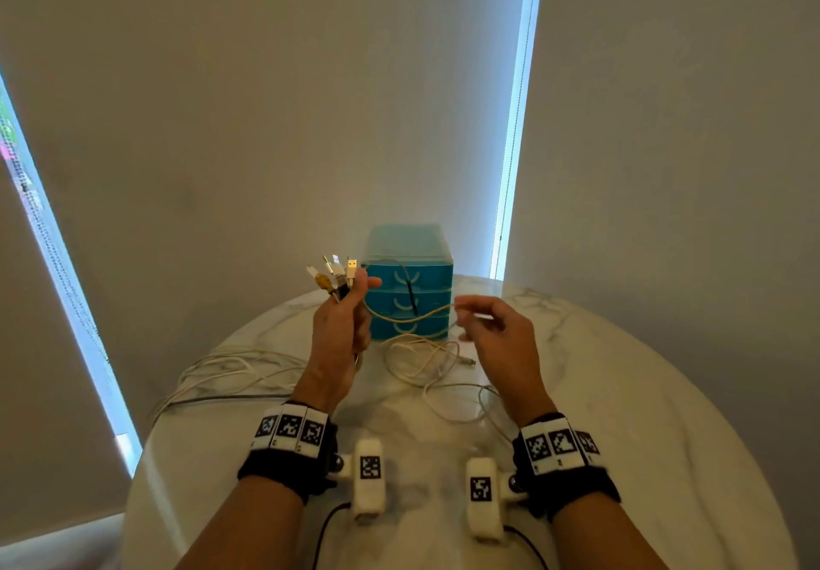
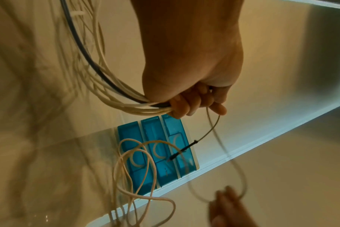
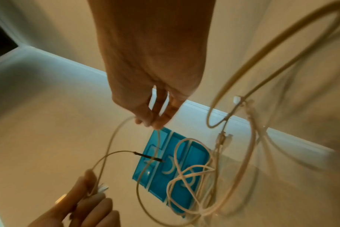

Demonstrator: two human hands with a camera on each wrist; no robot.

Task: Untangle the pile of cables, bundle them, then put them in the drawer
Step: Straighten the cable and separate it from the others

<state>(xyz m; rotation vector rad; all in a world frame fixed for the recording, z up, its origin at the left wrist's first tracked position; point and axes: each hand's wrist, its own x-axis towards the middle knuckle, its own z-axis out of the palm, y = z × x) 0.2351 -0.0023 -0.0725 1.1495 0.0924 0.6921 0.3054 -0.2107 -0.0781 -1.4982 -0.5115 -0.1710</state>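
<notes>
Left hand [image 1: 339, 325], raised over the counter [image 1: 621, 392]: grip clamped around a gathered bunch of cables [image 2: 126, 98]. Their plugs [image 1: 335, 274] fan out above the fist; the cords trail down and off to the left across the counter.

Right hand [image 1: 492, 329], level with the left and just right of it: fingertips [image 3: 151, 121] pinched on one pale cable [image 1: 408, 316], which sags in a shallow arc between the two hands. A short black-tipped end [image 1: 412, 298] hangs in front of the drawer unit.

Blue drawer unit [image 1: 410, 285] stands at the far middle of the counter, three drawers, all appearing closed. A loose heap of pale loops [image 1: 421, 361] lies on the counter near its base, between the hands.

Progress, as judged: untangling well underway, several plug ends already collected in one fist. The strand in the right hand looks like the next one being sorted out. Remaining: free the loops on the counter, coil the lot into a bundle, open a drawer, put the bundle in. No bundle formed yet; nothing seen in a drawer.
</notes>
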